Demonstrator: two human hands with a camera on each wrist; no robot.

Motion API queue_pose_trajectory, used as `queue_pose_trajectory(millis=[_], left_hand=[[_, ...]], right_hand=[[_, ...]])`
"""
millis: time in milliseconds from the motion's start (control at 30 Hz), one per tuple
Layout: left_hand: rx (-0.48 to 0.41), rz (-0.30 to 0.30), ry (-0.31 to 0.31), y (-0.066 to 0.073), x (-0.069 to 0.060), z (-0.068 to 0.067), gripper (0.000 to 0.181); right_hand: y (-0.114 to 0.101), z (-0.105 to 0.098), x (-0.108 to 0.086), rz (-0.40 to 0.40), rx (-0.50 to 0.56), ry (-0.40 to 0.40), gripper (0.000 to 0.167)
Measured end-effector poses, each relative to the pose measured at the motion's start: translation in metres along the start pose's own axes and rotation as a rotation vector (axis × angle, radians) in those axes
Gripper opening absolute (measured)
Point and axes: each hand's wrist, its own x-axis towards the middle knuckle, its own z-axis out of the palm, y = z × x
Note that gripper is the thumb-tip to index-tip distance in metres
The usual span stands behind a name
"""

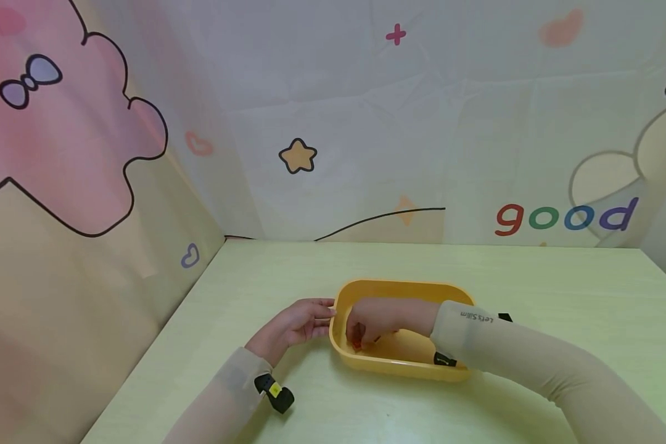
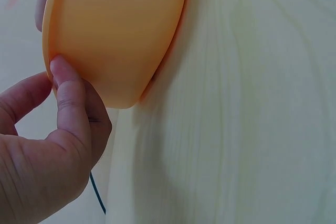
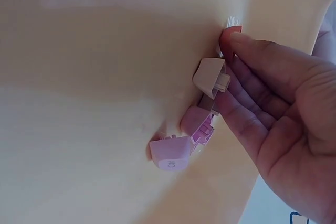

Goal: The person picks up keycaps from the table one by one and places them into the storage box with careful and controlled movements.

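Observation:
A yellow plastic basin stands on the table. At its left end my left hand pinches the rim between thumb and fingers; the left wrist view shows the basin's outer wall beside them. My right hand reaches down inside the basin, near the left end. In the right wrist view its thumb and fingers pinch a red keycap that has a clear part on top. Below it lie a cream keycap, a pink keycap and a lilac-pink keycap with small lettering. Fingers hide part of the row.
The pale wood-grain table runs back to a printed curtain. Another curtain side borders the left edge. Black wrist straps with a camera sit on the sleeves. The right forearm crosses the basin's right end.

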Motion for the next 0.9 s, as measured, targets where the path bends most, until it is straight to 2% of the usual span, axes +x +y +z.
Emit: queue_pose_trajectory(millis=[300,433,667,900], left_hand=[[-0.007,0.003,-0.004,0.0,0.001,0.0,0.051],[-0.008,-0.002,-0.001,0.001,0.001,-0.001,0.051],[0.004,-0.012,0.028,0.002,0.002,0.0,0.048],[0.0,-0.02,0.052,0.002,0.001,0.001,0.048]], right_hand=[[0.001,-0.004,-0.001,-0.034,-0.051,0.009,0.016],[0.001,-0.014,-0.006,-0.057,-0.103,0.051,0.021],[0.0,-0.037,-0.023,-0.117,-0.195,0.123,0.021],[0.003,-0.053,-0.047,-0.115,-0.236,0.199,0.02]])
